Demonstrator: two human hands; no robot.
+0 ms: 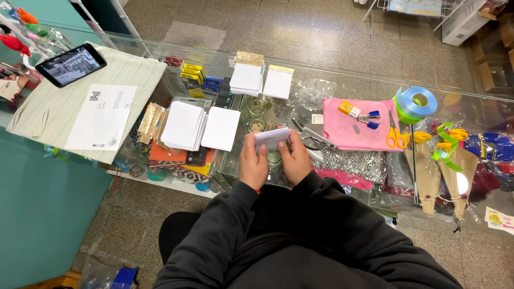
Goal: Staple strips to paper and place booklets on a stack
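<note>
At the centre of the frame, the left hand [253, 163] and right hand [296, 158] together clasp a small stack of white cards [271, 138] above a glass counter [342, 80], yellow scissors [395, 135] to the right.

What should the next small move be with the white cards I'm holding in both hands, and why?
Probably set the small stack of white cards down beside the loose white card piles on the glass counter. The left hand and right hand pinch it from both sides above the counter, and similar piles already lie just to the left.
</note>
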